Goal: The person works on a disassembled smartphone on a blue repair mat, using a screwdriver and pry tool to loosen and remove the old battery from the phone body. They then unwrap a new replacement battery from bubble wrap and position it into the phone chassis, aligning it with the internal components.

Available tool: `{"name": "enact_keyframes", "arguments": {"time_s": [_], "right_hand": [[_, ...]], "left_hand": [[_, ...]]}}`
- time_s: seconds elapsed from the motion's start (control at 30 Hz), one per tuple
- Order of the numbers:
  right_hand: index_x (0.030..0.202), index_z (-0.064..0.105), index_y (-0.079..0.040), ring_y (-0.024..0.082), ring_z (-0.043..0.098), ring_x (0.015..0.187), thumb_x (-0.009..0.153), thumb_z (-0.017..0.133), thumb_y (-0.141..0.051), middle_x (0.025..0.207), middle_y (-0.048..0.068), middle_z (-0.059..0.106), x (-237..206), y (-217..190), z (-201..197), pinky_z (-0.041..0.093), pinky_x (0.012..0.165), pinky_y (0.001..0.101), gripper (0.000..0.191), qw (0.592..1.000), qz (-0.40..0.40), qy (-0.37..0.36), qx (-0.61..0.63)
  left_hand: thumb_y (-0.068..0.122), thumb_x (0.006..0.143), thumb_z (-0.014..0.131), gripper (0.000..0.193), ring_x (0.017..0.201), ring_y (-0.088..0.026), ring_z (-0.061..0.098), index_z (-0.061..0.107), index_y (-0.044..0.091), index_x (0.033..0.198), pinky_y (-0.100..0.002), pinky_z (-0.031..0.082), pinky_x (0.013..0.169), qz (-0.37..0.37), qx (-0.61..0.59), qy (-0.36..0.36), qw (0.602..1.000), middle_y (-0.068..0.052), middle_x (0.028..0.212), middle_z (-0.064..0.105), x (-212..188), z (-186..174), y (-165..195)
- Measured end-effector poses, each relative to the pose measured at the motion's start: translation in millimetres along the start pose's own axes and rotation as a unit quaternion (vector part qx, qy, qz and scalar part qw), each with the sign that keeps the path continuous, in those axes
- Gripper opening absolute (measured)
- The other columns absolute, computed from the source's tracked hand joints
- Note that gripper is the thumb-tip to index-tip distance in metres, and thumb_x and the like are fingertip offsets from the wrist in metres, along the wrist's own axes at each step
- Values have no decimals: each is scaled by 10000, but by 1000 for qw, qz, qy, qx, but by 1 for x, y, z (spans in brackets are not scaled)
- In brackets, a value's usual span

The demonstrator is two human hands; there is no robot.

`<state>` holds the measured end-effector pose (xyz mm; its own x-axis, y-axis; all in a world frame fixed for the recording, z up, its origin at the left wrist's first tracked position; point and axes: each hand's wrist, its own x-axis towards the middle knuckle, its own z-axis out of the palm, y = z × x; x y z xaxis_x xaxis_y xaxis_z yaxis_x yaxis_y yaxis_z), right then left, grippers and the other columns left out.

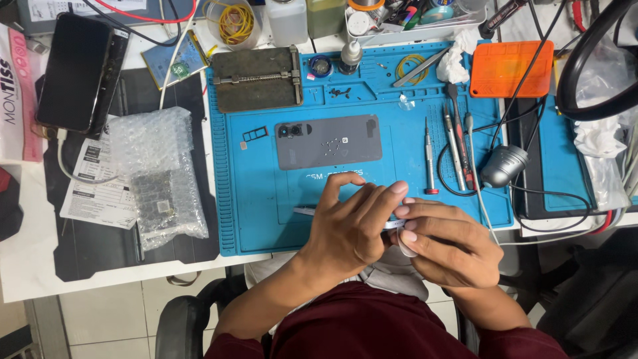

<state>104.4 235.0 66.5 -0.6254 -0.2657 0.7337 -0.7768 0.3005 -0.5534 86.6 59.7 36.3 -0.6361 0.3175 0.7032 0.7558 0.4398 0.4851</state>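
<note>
Both hands are working together over the near edge of the blue repair mat, a rubbery sheet with moulded trays and ribbed borders lying on the surface. The left hand is curling its fingers closed around a small pale object, and the right hand is pinching the same piece from the other side; its exact shape is hidden between them. Just beyond the hands, at the mat's centre, one smooth grey phone back cover is lying flat with tiny screws on it. Toward the mat's right side three slim screwdrivers are lying side by side. Left of the mat, one crinkled bubble-wrap pouch is resting on printed paper.
</note>
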Motion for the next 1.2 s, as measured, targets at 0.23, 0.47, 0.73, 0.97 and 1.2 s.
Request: {"name": "enact_keyframes", "arguments": {"time_s": [0.23,0.47,0.73,0.97,1.2], "right_hand": [[1075,684,44,364,731,1030,819,815,83,1067,154,637,2,-4,-1,668,909,433,290,999,-3,-19,-37],[1007,708,41,253,765,854,841,755,121,946,146,691,6,-11,-7,663,732,314,190,991,131,35,1],[943,698,49,299,755,893,842,741,111,923,148,669,-12,17,0,675,698,295,126,990,70,121,27],[925,701,52,311,754,874,843,739,152,910,162,672,-24,19,-5,648,661,292,135,991,54,115,-42],[921,693,44,259,751,825,861,759,114,932,152,684,-24,18,-5,628,638,264,113,975,146,153,70]], "left_hand": [[78,1036,724,703,895,-177,676,210,34,1513,-453,481,993,13,5,-17,1000,-44,1117,650,3,-1,1],[123,1063,728,730,927,-195,675,189,1,1540,-470,481,989,14,6,-40,999,-84,1231,648,9,2,1],[125,1051,725,766,928,-195,685,152,30,1550,-464,480,986,25,-1,-67,997,-70,1207,648,17,14,0],[49,1050,699,769,903,-189,685,128,32,1564,-434,468,966,26,13,-60,998,-93,1231,657,18,17,2],[138,1050,737,775,910,-175,687,203,11,1597,-435,481,973,10,12,-87,996,-54,1167,671,21,19,4]]}}
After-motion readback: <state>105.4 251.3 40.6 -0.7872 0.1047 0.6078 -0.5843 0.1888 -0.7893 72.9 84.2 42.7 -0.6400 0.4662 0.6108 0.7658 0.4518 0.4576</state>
